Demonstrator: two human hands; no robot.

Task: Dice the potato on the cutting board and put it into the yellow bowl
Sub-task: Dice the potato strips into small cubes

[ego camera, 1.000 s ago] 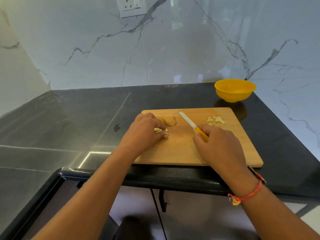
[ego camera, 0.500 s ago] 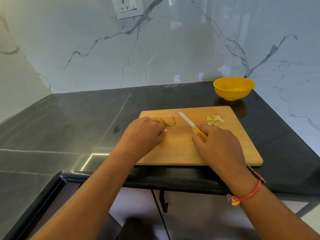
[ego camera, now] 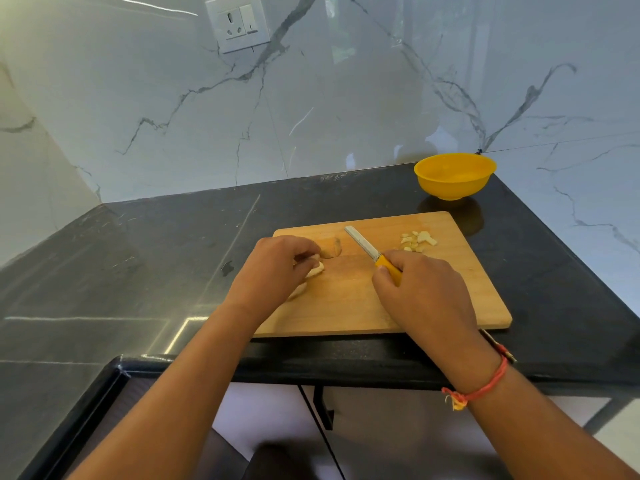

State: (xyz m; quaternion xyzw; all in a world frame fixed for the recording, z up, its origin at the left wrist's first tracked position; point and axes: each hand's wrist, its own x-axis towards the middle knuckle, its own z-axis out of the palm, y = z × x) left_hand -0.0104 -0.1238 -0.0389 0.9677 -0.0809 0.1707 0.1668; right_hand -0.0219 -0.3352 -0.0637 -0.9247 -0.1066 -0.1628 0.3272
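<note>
From the head view, the counter [ego camera: 138,271] is dark polished stone with a rounded black front edge, set into a corner of white marble wall [ego camera: 346,98] veined in grey. One white socket plate [ego camera: 237,24] sits high on the back wall. Light glints off the stone at the left.

One wooden cutting board [ego camera: 346,306] lies near the front edge of the counter. One yellow bowl [ego camera: 454,174] stands behind the board's far right corner, close to the wall and apart from the board.

The potato is all on the board, in three lots. Pale, peeled potato slices [ego camera: 317,270] lie at the left of the board under the left hand [ego camera: 273,271], whose fingers curl down over them and pin them; most of the stack is hidden by the hand. A single potato chunk [ego camera: 331,247], with a brownish face, sits just beyond those fingertips. A small heap of diced pieces [ego camera: 417,239] lies near the far right of the board; they are too small to count.

The right hand [ego camera: 422,292] is closed round the yellow handle of one knife [ego camera: 363,244], its pale blade pointing away and leftward over the middle of the board, between the chunk and the heap. An orange thread band [ego camera: 481,389] circles the right wrist.
</note>
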